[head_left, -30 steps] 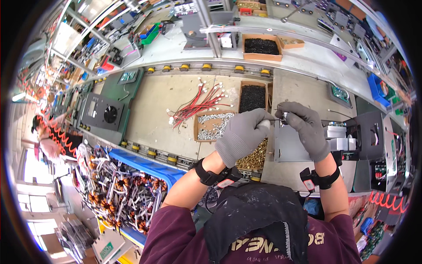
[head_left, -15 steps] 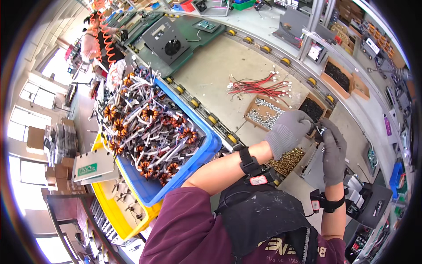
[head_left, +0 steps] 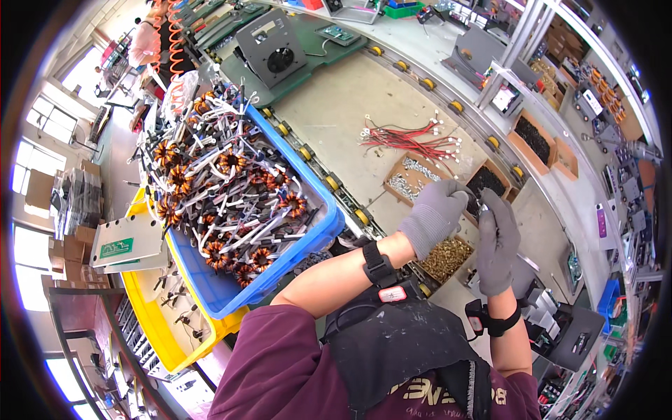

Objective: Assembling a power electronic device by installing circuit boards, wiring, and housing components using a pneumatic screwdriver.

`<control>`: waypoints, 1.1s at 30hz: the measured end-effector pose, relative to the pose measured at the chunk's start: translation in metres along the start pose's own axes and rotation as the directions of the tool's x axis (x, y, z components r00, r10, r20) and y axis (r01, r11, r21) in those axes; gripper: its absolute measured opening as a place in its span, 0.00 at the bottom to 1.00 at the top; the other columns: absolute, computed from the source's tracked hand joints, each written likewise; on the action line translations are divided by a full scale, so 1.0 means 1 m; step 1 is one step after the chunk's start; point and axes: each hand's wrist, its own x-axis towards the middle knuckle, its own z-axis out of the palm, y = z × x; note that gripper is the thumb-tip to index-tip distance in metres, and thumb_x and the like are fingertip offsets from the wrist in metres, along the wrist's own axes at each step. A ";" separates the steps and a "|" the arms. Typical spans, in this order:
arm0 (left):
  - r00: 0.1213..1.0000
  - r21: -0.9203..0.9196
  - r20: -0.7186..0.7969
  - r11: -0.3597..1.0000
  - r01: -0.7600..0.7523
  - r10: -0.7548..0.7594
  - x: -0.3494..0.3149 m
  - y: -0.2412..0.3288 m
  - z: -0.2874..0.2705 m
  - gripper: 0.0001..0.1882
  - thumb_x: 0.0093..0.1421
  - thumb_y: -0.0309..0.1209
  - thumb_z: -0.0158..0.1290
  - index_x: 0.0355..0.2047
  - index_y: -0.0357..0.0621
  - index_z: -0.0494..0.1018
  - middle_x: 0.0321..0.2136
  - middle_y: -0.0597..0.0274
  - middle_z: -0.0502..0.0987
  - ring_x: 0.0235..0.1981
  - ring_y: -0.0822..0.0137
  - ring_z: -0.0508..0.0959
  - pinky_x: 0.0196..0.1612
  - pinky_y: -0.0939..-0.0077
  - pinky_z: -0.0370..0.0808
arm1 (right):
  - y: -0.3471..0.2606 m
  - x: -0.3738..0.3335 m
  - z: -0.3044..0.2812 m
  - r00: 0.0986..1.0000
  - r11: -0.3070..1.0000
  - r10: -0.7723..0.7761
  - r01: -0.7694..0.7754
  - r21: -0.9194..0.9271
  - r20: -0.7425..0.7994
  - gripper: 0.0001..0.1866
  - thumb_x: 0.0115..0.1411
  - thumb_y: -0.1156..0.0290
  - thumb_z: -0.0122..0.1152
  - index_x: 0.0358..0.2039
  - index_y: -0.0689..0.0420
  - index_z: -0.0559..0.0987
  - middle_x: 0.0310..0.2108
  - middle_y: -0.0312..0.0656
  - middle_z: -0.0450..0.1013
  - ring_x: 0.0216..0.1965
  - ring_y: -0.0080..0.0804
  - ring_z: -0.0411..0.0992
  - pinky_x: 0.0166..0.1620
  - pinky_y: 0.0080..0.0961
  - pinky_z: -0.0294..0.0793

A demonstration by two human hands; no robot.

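Both hands wear grey gloves and meet above the small cardboard boxes on the workbench. My left hand (head_left: 434, 213) and my right hand (head_left: 497, 241) pinch a small metal part (head_left: 481, 207) between their fingertips; it is too small to tell its kind. Below them sits a box of brass-coloured screws (head_left: 448, 257). A box of silver screws (head_left: 409, 178) lies just left of my left hand. A box of black parts (head_left: 490, 180) stands behind the hands.
A blue crate (head_left: 315, 238) full of copper-wound coils with white leads sits at my left, over a yellow crate (head_left: 157, 329). Red wires (head_left: 409, 140) lie on the bench. A grey fan unit (head_left: 276, 45) stands farther back. Metal housings (head_left: 560, 329) are at my right.
The view has swung left, bringing the blue crate of coils into the middle. Both hands stay together on the small part over the screw boxes.
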 end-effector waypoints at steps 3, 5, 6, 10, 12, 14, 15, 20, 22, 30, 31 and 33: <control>0.993 -0.042 0.072 0.995 -0.093 0.096 -0.003 0.002 -0.006 0.14 0.58 0.31 0.48 0.38 0.34 0.75 0.18 0.63 0.73 0.13 0.72 0.71 0.17 0.76 0.69 | 0.006 -0.003 0.004 0.997 0.990 -0.067 0.072 -0.120 0.043 0.13 0.61 0.76 0.51 0.46 0.62 0.75 0.41 0.42 0.73 0.38 0.29 0.71 0.43 0.25 0.70; 0.965 0.248 0.174 0.940 -0.234 0.195 -0.008 0.007 -0.020 0.14 0.58 0.32 0.49 0.37 0.32 0.75 0.18 0.61 0.72 0.16 0.72 0.73 0.20 0.74 0.70 | 0.015 0.000 0.005 0.992 0.996 0.081 -0.077 -0.048 0.094 0.13 0.61 0.76 0.52 0.47 0.62 0.75 0.42 0.42 0.74 0.41 0.30 0.72 0.45 0.25 0.70; 0.966 0.309 0.222 0.930 -0.199 0.133 -0.010 0.010 -0.028 0.12 0.57 0.32 0.50 0.36 0.35 0.76 0.20 0.57 0.75 0.20 0.66 0.76 0.25 0.71 0.72 | 0.022 0.004 0.002 0.968 0.974 0.214 -0.222 0.042 0.133 0.13 0.61 0.76 0.52 0.47 0.62 0.74 0.42 0.42 0.74 0.42 0.31 0.72 0.46 0.26 0.71; 0.923 0.752 0.024 0.602 -0.270 0.384 -0.016 0.026 -0.095 0.09 0.55 0.34 0.54 0.36 0.51 0.78 0.30 0.56 0.78 0.33 0.53 0.78 0.39 0.63 0.73 | 0.055 0.023 -0.010 0.993 0.991 0.116 -0.116 0.060 0.001 0.11 0.62 0.72 0.53 0.44 0.61 0.74 0.32 0.38 0.72 0.29 0.23 0.69 0.32 0.21 0.69; 0.792 0.901 -0.066 0.377 -0.214 0.606 -0.028 0.030 -0.145 0.08 0.55 0.34 0.55 0.36 0.54 0.78 0.31 0.58 0.77 0.34 0.54 0.78 0.40 0.62 0.74 | 0.072 0.027 -0.011 0.981 0.968 0.192 -0.193 0.163 0.023 0.10 0.63 0.70 0.53 0.43 0.61 0.74 0.28 0.36 0.70 0.24 0.19 0.67 0.27 0.19 0.67; 0.722 0.943 -0.188 0.327 -0.056 0.666 -0.048 0.031 -0.205 0.10 0.53 0.36 0.57 0.37 0.55 0.79 0.32 0.60 0.76 0.35 0.56 0.78 0.39 0.63 0.74 | 0.088 0.025 -0.010 0.971 0.969 0.221 -0.229 0.090 0.092 0.11 0.63 0.66 0.53 0.40 0.60 0.73 0.23 0.32 0.64 0.19 0.14 0.60 0.21 0.15 0.58; 0.706 0.918 -0.367 0.359 0.170 0.605 -0.060 0.030 -0.236 0.12 0.51 0.39 0.60 0.37 0.55 0.79 0.34 0.60 0.77 0.36 0.57 0.78 0.39 0.64 0.74 | 0.095 0.021 -0.010 0.945 0.940 0.288 -0.310 0.146 0.153 0.12 0.63 0.63 0.53 0.39 0.59 0.74 0.22 0.31 0.64 0.18 0.15 0.60 0.21 0.15 0.57; -0.093 0.284 -0.825 0.551 0.785 0.558 -0.137 0.031 -0.383 0.27 0.51 0.42 0.59 0.52 0.55 0.69 0.48 0.54 0.71 0.51 0.55 0.69 0.51 0.63 0.68 | 0.123 0.005 -0.002 0.869 0.880 0.446 -0.469 0.071 0.212 0.14 0.64 0.62 0.53 0.39 0.61 0.75 0.24 0.29 0.65 0.23 0.15 0.59 0.25 0.16 0.57; -0.239 0.082 -0.885 0.641 0.763 0.399 -0.162 0.033 -0.420 0.25 0.54 0.39 0.53 0.53 0.56 0.68 0.51 0.52 0.68 0.55 0.55 0.65 0.54 0.61 0.64 | 0.130 0.003 0.001 0.909 0.902 0.385 -0.407 0.146 0.156 0.15 0.64 0.62 0.53 0.40 0.62 0.75 0.25 0.28 0.65 0.25 0.14 0.57 0.26 0.16 0.55; -0.046 -0.003 -0.994 0.398 0.917 0.099 -0.139 0.055 -0.474 0.41 0.47 0.61 0.58 0.55 0.48 0.67 0.50 0.56 0.74 0.51 0.57 0.74 0.50 0.50 0.69 | 0.150 0.000 0.001 0.906 0.879 0.397 -0.422 0.221 0.150 0.16 0.65 0.62 0.53 0.42 0.63 0.76 0.30 0.28 0.68 0.22 0.11 0.56 0.23 0.12 0.52; -0.052 -0.003 -0.993 0.403 0.915 0.109 -0.137 0.055 -0.476 0.42 0.45 0.60 0.60 0.55 0.49 0.67 0.48 0.55 0.76 0.49 0.56 0.76 0.50 0.50 0.69 | 0.152 -0.001 0.001 0.909 0.881 0.391 -0.415 0.228 0.144 0.16 0.65 0.62 0.53 0.42 0.63 0.76 0.30 0.28 0.68 0.22 0.11 0.56 0.23 0.12 0.52; -0.047 0.022 -0.989 0.460 0.888 0.138 -0.135 0.053 -0.475 0.42 0.42 0.55 0.65 0.55 0.52 0.66 0.46 0.54 0.76 0.47 0.54 0.77 0.49 0.54 0.70 | 0.152 -0.004 -0.001 0.906 0.885 0.402 -0.422 0.198 0.135 0.16 0.63 0.63 0.55 0.43 0.64 0.76 0.36 0.35 0.72 0.33 0.15 0.64 0.33 0.12 0.61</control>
